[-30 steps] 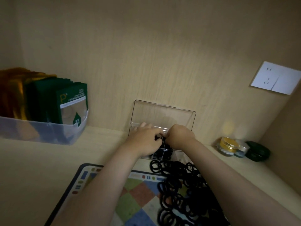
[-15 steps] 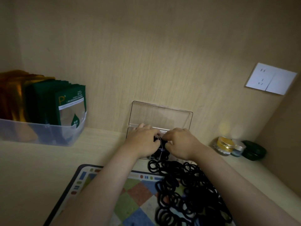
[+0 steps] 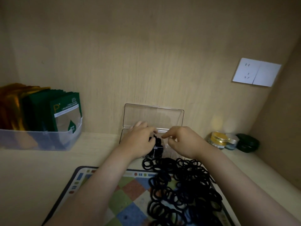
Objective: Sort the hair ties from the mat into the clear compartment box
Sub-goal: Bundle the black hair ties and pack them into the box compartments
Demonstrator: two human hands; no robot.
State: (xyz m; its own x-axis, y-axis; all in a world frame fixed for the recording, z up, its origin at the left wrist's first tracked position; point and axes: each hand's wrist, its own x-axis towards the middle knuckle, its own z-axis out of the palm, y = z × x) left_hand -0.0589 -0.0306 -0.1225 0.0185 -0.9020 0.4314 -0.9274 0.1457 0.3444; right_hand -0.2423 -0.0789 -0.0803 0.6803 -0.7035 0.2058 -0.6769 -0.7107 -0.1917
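Left hand (image 3: 138, 141), grip curled round a bundle of black elastic hair ties (image 3: 157, 141) in the clear plastic compartment box (image 3: 153, 115); right hand (image 3: 184, 141), grip open and empty. We should press loops flat before fetching more from the multicoloured checkered mat (image 3: 123, 191).

Clear compartment box (image 3: 154, 115) base being covered by left hand (image 3: 140, 141) and right hand (image 3: 184, 142) | left hand's hold being obscured by its own knuckles | mat (image 3: 130, 198) and hair ties (image 3: 184, 185) being cropped at bottom edge | packet (image 3: 66, 115) print being rendered illegible
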